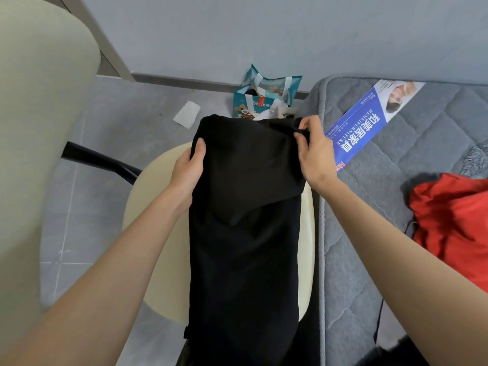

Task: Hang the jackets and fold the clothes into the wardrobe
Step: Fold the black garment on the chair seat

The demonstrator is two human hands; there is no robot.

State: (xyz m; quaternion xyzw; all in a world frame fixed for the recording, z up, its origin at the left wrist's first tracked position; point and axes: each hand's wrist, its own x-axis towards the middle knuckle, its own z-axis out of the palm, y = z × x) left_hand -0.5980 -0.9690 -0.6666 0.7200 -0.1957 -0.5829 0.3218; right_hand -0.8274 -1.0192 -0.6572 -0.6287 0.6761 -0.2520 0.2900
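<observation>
1. One black garment (245, 207) lies in the centre of the frame. It is draped lengthwise over one cream chair seat (155, 207), and its top part is folded back over itself.
2. One red garment (449, 225) lies crumpled at the right edge, on a grey quilted mattress (390, 186). It is well apart from the black one.
3. Two bare hands are in view, both on the black garment.
4. The left hand (188, 167) grips the cloth's left edge near the top. Its thumb lies on the upper side and its fingers are curled underneath.
5. The right hand (314, 151) pinches the upper right corner of the fold between thumb and fingertips. Its wrist is bent inward.
6. Both forearms reach up from the bottom corners of the frame.
7. Round about are one blue label (369, 122) printed with white characters on the mattress and one teal shopping bag (264, 96) against the wall above the garment.
8. One white paper slip (186, 113) lies on the grey floor (92, 233).
9. The chair's backrest (39, 128) fills the left side, with one black armrest (100, 159) beside it.
10. The garment's lower end runs out of the bottom of the frame, so I cannot tell what kind of garment it is.
11. The left fingers are hidden under the cloth, and the bag's contents are hard to make out.
</observation>
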